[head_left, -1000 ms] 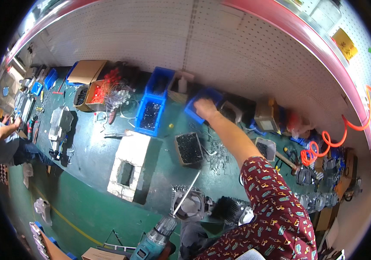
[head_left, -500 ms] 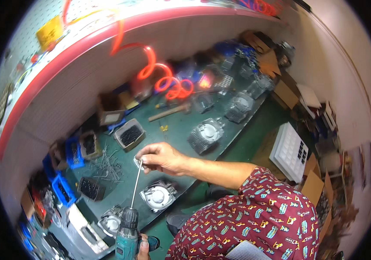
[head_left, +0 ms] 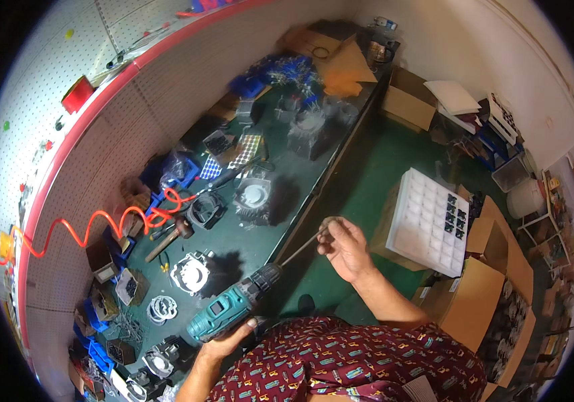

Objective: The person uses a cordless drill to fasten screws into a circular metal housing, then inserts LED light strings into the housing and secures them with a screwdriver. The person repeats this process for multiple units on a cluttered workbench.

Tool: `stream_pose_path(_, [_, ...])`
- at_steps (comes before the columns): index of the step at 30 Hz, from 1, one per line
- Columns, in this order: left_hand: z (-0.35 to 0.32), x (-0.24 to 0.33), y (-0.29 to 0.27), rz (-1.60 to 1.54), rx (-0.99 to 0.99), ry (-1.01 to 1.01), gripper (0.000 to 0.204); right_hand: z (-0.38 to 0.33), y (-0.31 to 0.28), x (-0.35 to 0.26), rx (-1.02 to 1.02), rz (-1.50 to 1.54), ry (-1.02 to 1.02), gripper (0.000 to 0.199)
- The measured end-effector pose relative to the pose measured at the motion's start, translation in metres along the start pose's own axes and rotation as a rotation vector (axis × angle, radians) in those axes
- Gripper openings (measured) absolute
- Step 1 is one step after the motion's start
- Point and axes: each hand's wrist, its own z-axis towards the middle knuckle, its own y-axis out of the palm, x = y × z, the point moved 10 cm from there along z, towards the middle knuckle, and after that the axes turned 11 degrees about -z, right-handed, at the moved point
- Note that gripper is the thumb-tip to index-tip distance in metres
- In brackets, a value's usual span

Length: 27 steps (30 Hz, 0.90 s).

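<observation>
My left hand is closed round the grip of a teal and black cordless drill, in front of me at the bench's near edge. A long thin driver bit points from its chuck up and to the right. My right hand pinches the far end of that bit between thumb and fingers; any small piece at the tip is too small to make out. Left of the drill, a metal housing with a white round centre lies on the green bench. Two pale rings lie nearer.
More housings stand along the bench. A hammer lies beside a coiled red air hose. Bins of screws line the wall side. To the right are a white compartment tray and open cardboard boxes.
My view has swung to the right. Both hands and the drill have moved from over the bench to its near edge. The earlier pale piece at my right fingers no longer shows.
</observation>
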Motion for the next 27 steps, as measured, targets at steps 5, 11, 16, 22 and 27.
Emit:
stream_pose_path(5, [0.080, 0.028, 0.055, -0.027, -0.115, -0.038, 0.047, 0.039, -0.066, -0.043, -0.035, -0.130, 0.008, 0.015])
stream_pose_path(11, [0.182, 0.048, 0.068, 0.153, -0.173, -0.130, 0.054, 0.112, -0.110, -0.069, -0.198, -0.218, 0.222, 0.017])
stream_pose_path(16, [0.262, 0.023, 0.057, -0.019, -0.033, -0.190, 0.049, 0.202, -0.129, -0.095, -0.279, -0.436, 0.326, 0.022])
stream_pose_path(22, [0.346, 0.010, 0.055, -0.082, 0.074, -0.296, 0.048, 0.315, -0.126, -0.143, -0.528, -1.046, 0.293, 0.022])
stream_pose_path(27, [0.394, 0.063, 0.080, 0.257, 0.144, -0.192, 0.050, 0.407, -0.090, -0.139, -0.860, -1.487, -0.348, 0.018])
